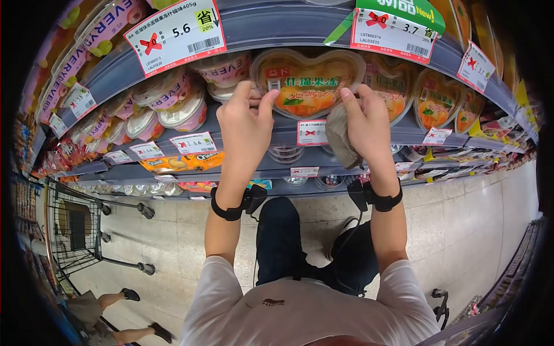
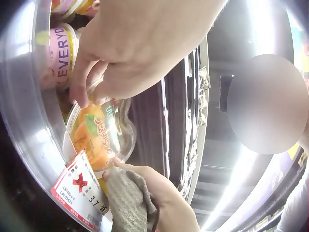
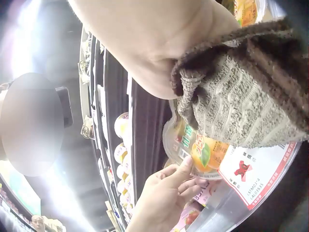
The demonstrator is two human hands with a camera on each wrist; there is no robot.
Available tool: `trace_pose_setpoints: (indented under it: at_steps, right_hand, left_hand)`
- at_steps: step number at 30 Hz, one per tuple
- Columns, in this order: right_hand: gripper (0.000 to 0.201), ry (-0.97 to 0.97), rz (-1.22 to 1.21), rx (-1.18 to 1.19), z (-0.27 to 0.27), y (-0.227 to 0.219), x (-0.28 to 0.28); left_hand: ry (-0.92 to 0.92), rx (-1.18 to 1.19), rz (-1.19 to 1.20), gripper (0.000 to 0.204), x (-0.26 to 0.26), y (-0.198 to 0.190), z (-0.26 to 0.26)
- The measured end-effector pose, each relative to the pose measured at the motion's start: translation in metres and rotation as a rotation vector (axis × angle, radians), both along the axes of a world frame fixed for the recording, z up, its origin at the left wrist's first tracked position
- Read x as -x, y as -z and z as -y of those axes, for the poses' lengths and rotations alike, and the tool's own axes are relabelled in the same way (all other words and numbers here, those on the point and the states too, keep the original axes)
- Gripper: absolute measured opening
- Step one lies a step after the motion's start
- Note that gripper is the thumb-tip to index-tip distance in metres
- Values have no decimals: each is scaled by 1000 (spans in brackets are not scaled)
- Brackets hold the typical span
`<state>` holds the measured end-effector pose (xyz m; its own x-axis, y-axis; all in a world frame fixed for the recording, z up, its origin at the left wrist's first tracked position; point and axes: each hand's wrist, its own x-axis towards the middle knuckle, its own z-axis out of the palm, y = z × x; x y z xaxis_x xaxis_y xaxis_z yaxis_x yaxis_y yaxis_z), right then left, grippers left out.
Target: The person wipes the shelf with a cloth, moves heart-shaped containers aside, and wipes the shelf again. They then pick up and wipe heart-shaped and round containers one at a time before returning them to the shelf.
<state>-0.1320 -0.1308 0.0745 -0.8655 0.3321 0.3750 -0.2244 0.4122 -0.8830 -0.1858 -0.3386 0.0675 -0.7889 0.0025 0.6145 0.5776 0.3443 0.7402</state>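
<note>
Now both hands (image 1: pixel 247 118) (image 1: pixel 369 124) pinch heart-shaped tub (image 1: pixel 309 89).

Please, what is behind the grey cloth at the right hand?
Parts of the heart-shaped pack and a price tag show past its edge; what the grey cloth covers cannot be seen.

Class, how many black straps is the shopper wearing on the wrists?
2: the left strap round the left wrist; the right strap round the right wrist.

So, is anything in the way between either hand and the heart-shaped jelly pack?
Nothing visible: the left hand and right hand hold the jelly pack by its sides. A grey cloth hangs from the right hand near the pack's lower edge, but doesn't block the grip.
</note>
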Motion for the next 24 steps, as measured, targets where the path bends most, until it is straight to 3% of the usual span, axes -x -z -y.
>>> trace_pose_setpoints:
  at_steps: [1, 4, 11, 19, 24]
  right_hand:
    - [28, 51, 44, -177, -2, -4, -2]
    - [28, 23, 84, -233, 0, -8, -1]
    - [27, 0, 137, -167, 4, -9, -1]
    - [26, -20, 143, -62, 2, -3, -1]
    - [29, -13, 135, -74, 2, -6, -6]
  left_hand:
    - [-25, 18, -36, 27, -1, 0, -1]
    - [-98, 34, -64, 27, 2, 3, -1]
    - [-126, 60, -59, 23, -2, 9, -6]
    - [-130, 26, 27, 51, -11, 15, -6]
    - [-152, 23, 8, 46, -17, 9, -5]
